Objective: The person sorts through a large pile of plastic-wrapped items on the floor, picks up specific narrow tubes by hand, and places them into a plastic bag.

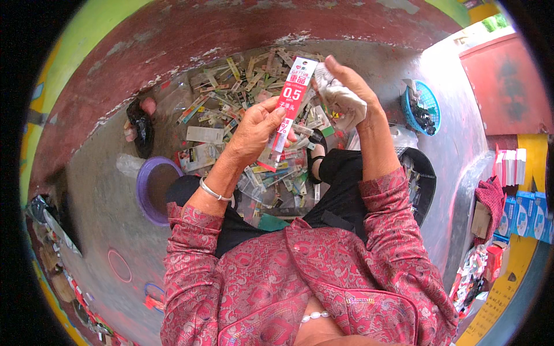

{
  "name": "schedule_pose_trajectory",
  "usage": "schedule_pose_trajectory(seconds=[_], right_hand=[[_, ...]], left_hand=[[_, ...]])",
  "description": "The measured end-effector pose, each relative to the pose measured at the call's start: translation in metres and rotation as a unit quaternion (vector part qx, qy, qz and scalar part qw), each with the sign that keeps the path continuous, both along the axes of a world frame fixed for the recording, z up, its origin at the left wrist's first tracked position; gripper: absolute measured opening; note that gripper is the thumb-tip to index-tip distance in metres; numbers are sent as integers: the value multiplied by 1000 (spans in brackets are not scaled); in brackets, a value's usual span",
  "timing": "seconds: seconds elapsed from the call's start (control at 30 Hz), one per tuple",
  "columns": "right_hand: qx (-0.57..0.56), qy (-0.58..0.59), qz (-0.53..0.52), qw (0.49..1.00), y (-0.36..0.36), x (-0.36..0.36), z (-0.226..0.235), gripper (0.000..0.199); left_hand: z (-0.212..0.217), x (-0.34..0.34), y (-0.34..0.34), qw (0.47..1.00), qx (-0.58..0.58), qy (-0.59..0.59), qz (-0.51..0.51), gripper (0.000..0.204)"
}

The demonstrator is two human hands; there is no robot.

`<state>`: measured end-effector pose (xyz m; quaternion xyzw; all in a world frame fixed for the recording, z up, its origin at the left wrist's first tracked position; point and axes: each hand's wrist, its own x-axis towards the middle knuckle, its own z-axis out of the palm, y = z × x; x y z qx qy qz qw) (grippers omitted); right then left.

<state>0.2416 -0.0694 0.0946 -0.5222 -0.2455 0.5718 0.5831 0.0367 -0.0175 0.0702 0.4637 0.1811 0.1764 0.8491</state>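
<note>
My left hand (254, 131) pinches a long, narrow red-and-white plastic packet (292, 95) between thumb and fingers. It looks like a pen-refill sleeve, tilted with its white end up and its clear end hanging below the hand. A crumpled whitish cloth (340, 106) is gripped in my right hand (359, 86), close to the packet's right edge; whether cloth and packet touch, I cannot tell. Below both hands, a wide heap of similar flat packets and clear sleeves (234, 95) covers the floor around my feet.
A purple basin (142, 193) stands by my left knee, a black tub (428, 179) by my right. Farther right is a blue basket (405, 109) with dark items inside. A black bag (140, 127) lies at left. Blue boxes (526, 213) sit at the right edge.
</note>
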Motion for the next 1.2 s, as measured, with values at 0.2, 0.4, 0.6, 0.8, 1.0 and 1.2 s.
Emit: schedule_pose_trajectory(seconds=[0.2,0.4,0.6,0.8,1.0,1.2], right_hand=[[95,-31,118,988,0,-14,13,40],[-22,-256,-14,966,1,-16,15,30],[-63,-363,9,929,1,-9,1,36],[-31,-496,-217,840,6,0,5,39],[121,-601,-268,743,16,-39,-1,20],[219,-688,-179,668,20,-58,-9,12]], left_hand=[[0,-4,-1,966,-206,-115,-109,43],[-4,-1,3,957,-252,-73,-128,54],[3,0,-1,953,-250,-135,-103,79],[-7,8,-3,955,-251,-147,-65,78],[-18,13,-4,967,-226,-115,-37,70],[-18,0,-3,987,-133,-81,-44,70]])
